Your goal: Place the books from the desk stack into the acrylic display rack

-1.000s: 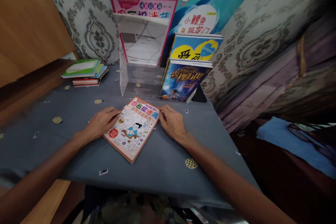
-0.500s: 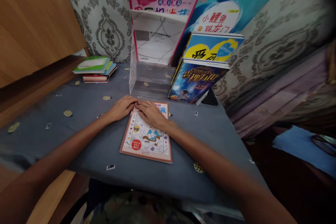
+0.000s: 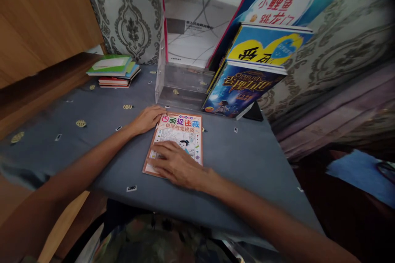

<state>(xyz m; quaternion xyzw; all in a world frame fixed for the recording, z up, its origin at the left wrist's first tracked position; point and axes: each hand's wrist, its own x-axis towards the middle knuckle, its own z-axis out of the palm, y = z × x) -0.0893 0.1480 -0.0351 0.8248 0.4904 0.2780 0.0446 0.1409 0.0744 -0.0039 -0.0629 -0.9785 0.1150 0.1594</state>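
Observation:
A thin picture book (image 3: 182, 129) with an orange border lies flat on the grey-blue tablecloth (image 3: 240, 160), its title end toward the display rack. My right hand (image 3: 174, 165) lies flat on the book's near half, fingers spread and pointing left. My left hand (image 3: 148, 118) rests at the book's far left corner, fingers stretched along its top edge. Neither hand has lifted the book.
A clear acrylic rack (image 3: 182, 86) stands just behind the book, with several upright children's books (image 3: 243, 88) on its right side. A small stack of books (image 3: 115, 72) lies at the far left. The table's right edge drops off to a dark floor.
The book has been turned from slanted to straight. My right hand has slid from the book's top edge down to its near half. My left hand stays at the top left corner.

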